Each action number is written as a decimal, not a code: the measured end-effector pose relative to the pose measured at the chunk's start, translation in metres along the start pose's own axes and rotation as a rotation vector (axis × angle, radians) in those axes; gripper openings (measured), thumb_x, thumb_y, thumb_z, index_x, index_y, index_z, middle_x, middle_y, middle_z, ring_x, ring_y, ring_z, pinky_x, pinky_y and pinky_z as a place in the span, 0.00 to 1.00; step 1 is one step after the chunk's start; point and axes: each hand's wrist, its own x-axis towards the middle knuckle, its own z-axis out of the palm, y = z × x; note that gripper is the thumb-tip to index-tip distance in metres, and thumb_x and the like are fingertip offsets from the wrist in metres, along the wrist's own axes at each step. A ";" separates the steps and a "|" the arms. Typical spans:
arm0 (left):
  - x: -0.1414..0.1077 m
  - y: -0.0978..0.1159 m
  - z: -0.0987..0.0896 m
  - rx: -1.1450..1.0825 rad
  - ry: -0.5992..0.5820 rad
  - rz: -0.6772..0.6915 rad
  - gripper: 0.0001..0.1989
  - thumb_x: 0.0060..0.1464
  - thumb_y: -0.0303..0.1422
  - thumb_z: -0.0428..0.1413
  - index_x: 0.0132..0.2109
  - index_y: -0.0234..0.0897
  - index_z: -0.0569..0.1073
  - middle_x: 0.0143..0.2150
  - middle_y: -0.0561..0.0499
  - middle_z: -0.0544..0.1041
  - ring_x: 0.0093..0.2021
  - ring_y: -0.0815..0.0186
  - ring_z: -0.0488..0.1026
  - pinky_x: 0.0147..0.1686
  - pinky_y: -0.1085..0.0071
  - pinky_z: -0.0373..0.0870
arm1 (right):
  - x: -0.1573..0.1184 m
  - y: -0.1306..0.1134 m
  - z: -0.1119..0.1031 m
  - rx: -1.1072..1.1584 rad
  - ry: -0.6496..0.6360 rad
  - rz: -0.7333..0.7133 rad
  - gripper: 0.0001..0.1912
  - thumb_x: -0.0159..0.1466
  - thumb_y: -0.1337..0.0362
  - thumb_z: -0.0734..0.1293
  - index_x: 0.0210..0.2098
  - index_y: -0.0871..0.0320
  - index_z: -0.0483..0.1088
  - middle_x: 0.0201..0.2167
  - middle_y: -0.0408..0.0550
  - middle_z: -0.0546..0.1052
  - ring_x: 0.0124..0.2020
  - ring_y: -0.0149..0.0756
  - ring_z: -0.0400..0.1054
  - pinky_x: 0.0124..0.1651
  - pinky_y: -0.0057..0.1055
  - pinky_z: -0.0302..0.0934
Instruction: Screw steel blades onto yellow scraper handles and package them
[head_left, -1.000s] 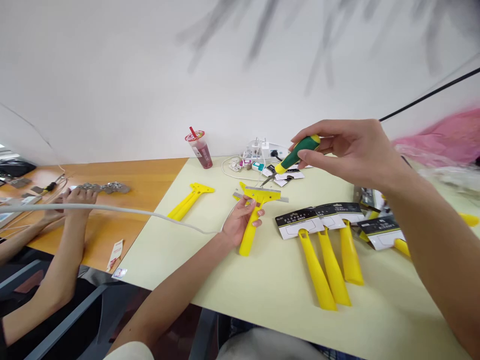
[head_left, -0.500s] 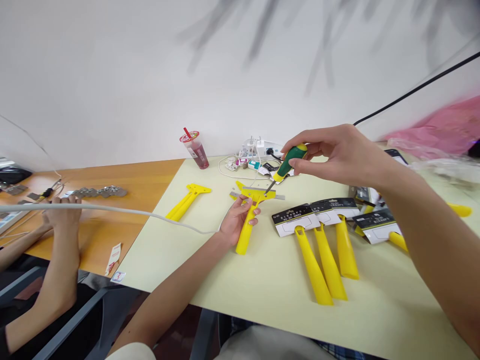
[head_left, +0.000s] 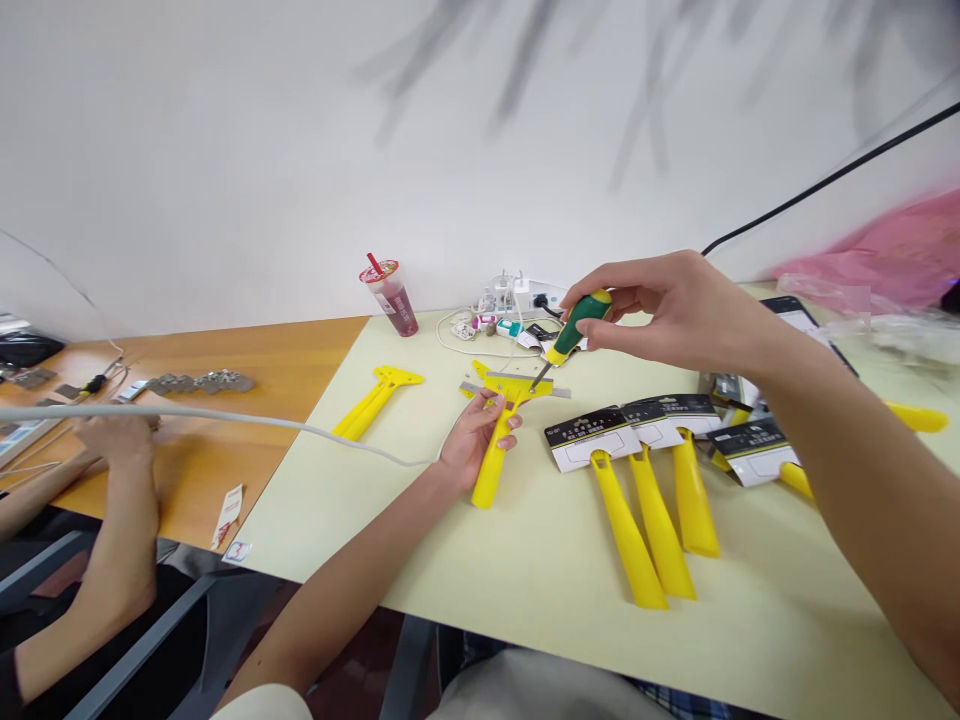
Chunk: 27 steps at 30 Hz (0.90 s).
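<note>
My left hand (head_left: 471, 440) is closed around the upper handle of a yellow scraper (head_left: 491, 470), whose wide head carries a metal blade along its top. In my right hand (head_left: 667, 305) is a green and yellow screwdriver (head_left: 581, 325), gripped by its handle and tilted down to the left. Its tip meets the right part of the scraper head. Behind that head lie another metal blade (head_left: 559, 393) and some yellow pieces, partly hidden. To the right are several yellow scraper handles (head_left: 630, 535) with black and white cards (head_left: 592, 440) on their heads.
More yellow handles (head_left: 375, 400) lie left of my hands. A drink cup (head_left: 394, 300) and a power strip (head_left: 551, 297) stand by the wall. A white cable (head_left: 300, 424) crosses the left side. A co-worker's hands (head_left: 116, 435) are at the wooden desk (head_left: 300, 365).
My hands, the scraper and the screwdriver stay almost in place, with only a tiny shift of the screwdriver. The co-worker's hand has lowered and moved left at the neighbouring desk.
</note>
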 end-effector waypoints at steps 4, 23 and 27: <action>0.000 -0.001 -0.001 0.000 -0.004 -0.001 0.22 0.55 0.30 0.75 0.48 0.41 0.70 0.52 0.47 0.76 0.33 0.73 0.72 0.22 0.81 0.64 | 0.000 -0.003 -0.002 -0.040 -0.009 0.013 0.12 0.66 0.53 0.77 0.46 0.48 0.84 0.38 0.48 0.87 0.40 0.55 0.84 0.42 0.46 0.73; -0.001 0.000 0.002 0.020 0.001 -0.005 0.22 0.53 0.30 0.75 0.46 0.41 0.70 0.51 0.47 0.76 0.33 0.73 0.71 0.23 0.80 0.63 | -0.002 -0.009 -0.003 -0.055 -0.011 0.013 0.11 0.65 0.52 0.77 0.45 0.46 0.85 0.35 0.47 0.86 0.38 0.54 0.84 0.40 0.46 0.73; 0.000 -0.001 0.002 0.026 0.005 -0.001 0.23 0.53 0.30 0.75 0.47 0.42 0.69 0.50 0.48 0.76 0.33 0.72 0.71 0.23 0.79 0.63 | -0.002 -0.007 -0.003 -0.078 -0.013 0.003 0.12 0.65 0.53 0.76 0.46 0.47 0.84 0.35 0.46 0.87 0.38 0.54 0.84 0.39 0.46 0.73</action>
